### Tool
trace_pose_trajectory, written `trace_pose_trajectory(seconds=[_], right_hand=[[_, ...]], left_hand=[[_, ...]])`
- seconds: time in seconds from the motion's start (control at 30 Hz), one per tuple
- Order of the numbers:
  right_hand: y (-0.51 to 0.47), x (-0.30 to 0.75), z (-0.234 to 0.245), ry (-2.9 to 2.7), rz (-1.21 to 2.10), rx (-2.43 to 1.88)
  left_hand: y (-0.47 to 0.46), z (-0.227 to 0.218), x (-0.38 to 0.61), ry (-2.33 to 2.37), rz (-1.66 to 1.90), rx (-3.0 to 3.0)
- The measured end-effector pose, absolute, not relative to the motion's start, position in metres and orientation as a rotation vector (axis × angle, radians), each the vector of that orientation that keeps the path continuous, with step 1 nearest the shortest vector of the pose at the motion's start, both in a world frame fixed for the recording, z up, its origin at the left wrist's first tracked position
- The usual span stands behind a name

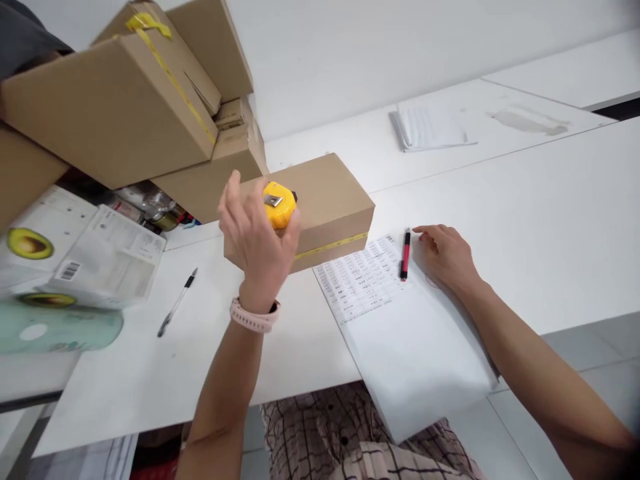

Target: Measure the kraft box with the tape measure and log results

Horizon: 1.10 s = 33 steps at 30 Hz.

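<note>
My left hand [255, 233], with a pink band on its wrist, grips a yellow tape measure [281, 205] with a metal clip at the left end of a brown cardboard box [325, 190]. A yellow strip with dark marks [333, 247] runs along the near side of this box. My right hand [445, 253] rests on the stack of paper [415, 353], index finger stretched out and the others bent, with nothing visible in it. Its index fingertip lies close to the top of a red and black pen [405, 257]; I cannot tell whether they touch. Printed rows [360, 277] cover the sheet's upper part.
Larger cardboard boxes [110, 107] are piled at the left, one bearing a yellow object [149, 25] and strip. A dark sleeve [30, 37] shows behind them. Avocado-printed packaging [120, 253], a black-and-clear pen [177, 303] and a paper stack [433, 127] lie on the white table.
</note>
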State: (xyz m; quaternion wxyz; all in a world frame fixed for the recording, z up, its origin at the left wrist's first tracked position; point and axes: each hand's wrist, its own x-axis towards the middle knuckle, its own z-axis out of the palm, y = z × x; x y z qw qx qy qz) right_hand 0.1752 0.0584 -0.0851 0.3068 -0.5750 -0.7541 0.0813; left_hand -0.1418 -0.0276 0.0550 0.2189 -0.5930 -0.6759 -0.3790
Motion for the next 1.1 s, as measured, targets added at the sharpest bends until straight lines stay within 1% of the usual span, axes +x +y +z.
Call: trace_pose_trajectory(seconds=[0.1,0.2,0.3,0.4,0.47,0.53,0.6,0.7,0.8,0.9,1.0,1.1], right_hand=[[0.059,0.175,-0.085,-1.998,0.224,-1.523],[0.058,0.173,-0.083,-1.972,0.276,-1.515],[0.053,0.168,-0.075,-1.794,0.332,-1.461],[0.038,0.16,-0.055,-1.546,0.451,-1.341],[0.018,0.153,-0.035,-1.502,0.737,-1.239],[-0.007,0.146,-0.017,-1.567,1.218,-1.065],[-0.034,0.14,-0.005,-1.636,1.592,-0.896],[-0.064,0.133,-0.006,-1.664,1.818,-0.839],[-0.073,0.131,-0.017,-1.563,1.889,-0.886],[-0.057,0.136,-0.017,-1.508,1.842,-0.926],[-0.02,0.146,0.002,-1.381,1.659,-0.955],[0.031,0.152,0.028,-1.176,1.444,-0.889]], left_hand=[[-0.014,0.059,-0.156,-2.135,-0.986,-1.76],[-0.011,0.055,-0.156,-2.143,-1.067,-1.779],[-0.03,0.052,-0.139,-2.017,-1.319,-1.82],[-0.072,0.048,-0.111,-1.981,-1.663,-2.135],[-0.103,0.041,-0.093,-1.97,-1.851,-2.476],[-0.128,0.03,-0.077,-2.091,-1.889,-2.672],[-0.146,0.016,-0.068,-2.222,-1.885,-2.736],[-0.16,-0.005,-0.065,-2.407,-1.89,-2.697],[-0.168,-0.016,-0.071,-2.565,-1.798,-2.652],[-0.172,-0.011,-0.091,-2.616,-1.784,-2.574],[-0.168,0.012,-0.129,-2.543,-2.074,-2.294],[-0.154,0.045,-0.183,-2.377,-2.441,-1.793]])
